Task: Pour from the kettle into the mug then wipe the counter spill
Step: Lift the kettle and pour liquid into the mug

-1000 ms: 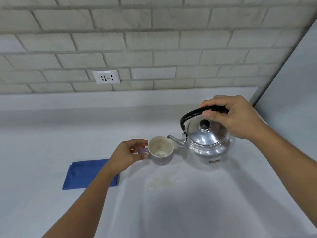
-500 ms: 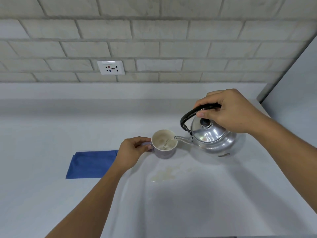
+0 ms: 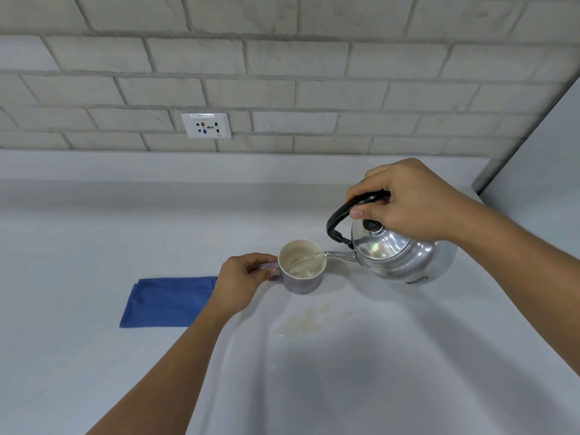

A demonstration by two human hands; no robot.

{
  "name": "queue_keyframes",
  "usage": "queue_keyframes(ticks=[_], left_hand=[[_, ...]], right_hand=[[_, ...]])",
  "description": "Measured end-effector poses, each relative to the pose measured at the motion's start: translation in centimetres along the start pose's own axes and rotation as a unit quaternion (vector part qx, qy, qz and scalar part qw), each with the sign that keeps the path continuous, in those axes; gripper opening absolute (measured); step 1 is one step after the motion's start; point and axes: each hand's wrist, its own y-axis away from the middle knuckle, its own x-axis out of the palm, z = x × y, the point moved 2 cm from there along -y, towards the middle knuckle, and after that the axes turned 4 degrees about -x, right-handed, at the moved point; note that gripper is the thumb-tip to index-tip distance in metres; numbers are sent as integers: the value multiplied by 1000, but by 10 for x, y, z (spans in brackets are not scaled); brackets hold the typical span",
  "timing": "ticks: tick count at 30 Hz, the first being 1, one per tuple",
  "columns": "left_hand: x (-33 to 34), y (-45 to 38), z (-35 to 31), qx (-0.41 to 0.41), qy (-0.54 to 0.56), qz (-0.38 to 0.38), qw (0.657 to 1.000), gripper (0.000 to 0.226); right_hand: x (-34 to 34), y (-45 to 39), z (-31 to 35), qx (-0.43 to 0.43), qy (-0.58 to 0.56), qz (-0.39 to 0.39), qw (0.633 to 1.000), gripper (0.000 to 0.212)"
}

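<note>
A shiny metal kettle point(image 3: 398, 257) with a black handle hangs tilted to the left, its spout over the mug's rim. My right hand point(image 3: 405, 200) grips the handle from above. A thin stream of liquid runs from the spout into the lilac mug point(image 3: 301, 266), which stands on the white counter point(image 3: 376, 372). My left hand point(image 3: 243, 279) holds the mug by its handle on the left side. A pale yellowish spill point(image 3: 303, 323) lies on the counter just in front of the mug. A folded blue cloth point(image 3: 166, 301) lies flat to the left, partly behind my left wrist.
A brick-pattern wall with a white power socket point(image 3: 206, 125) rises behind the counter's low back ledge. A plain grey wall point(image 3: 549, 152) closes off the right side beyond the kettle.
The kettle has been lifted and tipped further toward the mug, and liquid now streams into it. My left hand has closed on the mug's handle.
</note>
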Motion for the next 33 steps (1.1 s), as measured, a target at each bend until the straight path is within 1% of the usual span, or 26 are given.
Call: queue_keyframes(ticks=[14,28,33], left_hand=[[-1,1,0,-5,-11,-3,1000,20],[-2,1,-1,-10,7,3,1000,19],[-2,1,-1,-7,9,2,1000,19]], right_hand=[[-3,-6,7,-30,50,31,998,9],[-6,-15,11,-38,53,44,997,7],[-8,-19,15,-44,70,50,995,6]])
